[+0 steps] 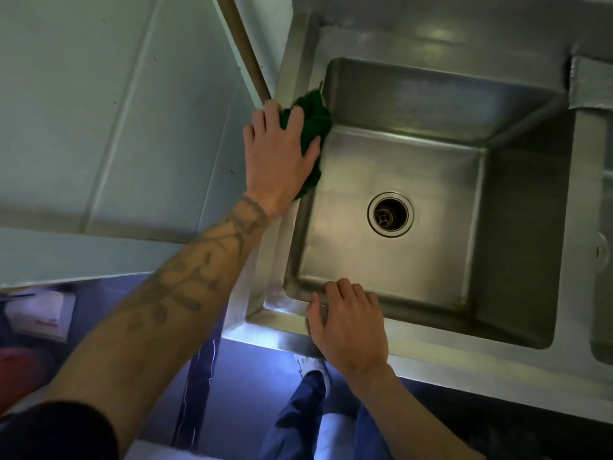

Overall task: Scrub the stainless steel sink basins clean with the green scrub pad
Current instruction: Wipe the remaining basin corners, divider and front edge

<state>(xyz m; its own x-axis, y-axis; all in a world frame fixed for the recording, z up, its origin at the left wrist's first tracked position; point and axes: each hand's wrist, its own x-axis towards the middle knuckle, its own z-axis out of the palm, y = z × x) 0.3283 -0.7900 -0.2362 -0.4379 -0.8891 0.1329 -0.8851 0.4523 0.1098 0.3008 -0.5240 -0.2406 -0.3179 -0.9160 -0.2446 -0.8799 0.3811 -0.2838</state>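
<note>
pad location: green scrub pad (315, 117) sits on the left rim of the sink basin (414, 97), at the far-left corner, part of it draped over the lip toward the inside wall.
left hand: left hand (282, 154) lies flat on top of the pad, fingers (295, 117) spread and fairly straight, pressing it down, not clenched round it.
right hand: right hand (348, 323) rests on the front rim near the near-left corner, holding nothing; fingers are bent at the lip, but we cannot tell if they hook over it or just lean there.
pad handling: we judge it light, soft and floppy, bunches easily and is likely wet. Best held under a flat palm with the fingers spread wide, or it will fold and slide out on the steel.
basin surface: smooth steel, probably slick; the corners and wall seams need the pad's edge pushed in.
step: we read this as rim and upper-wall scrubbing; floor and drain (390, 214) look not yet reached.
around: second basin (602, 293) at the right edge; pale wall panel (116, 111) and brown pipe (245, 44) close on the left.
in the way: the pipe and wall crowd the left hand's stroke along that rim; nothing lies in the basin itself.
</note>
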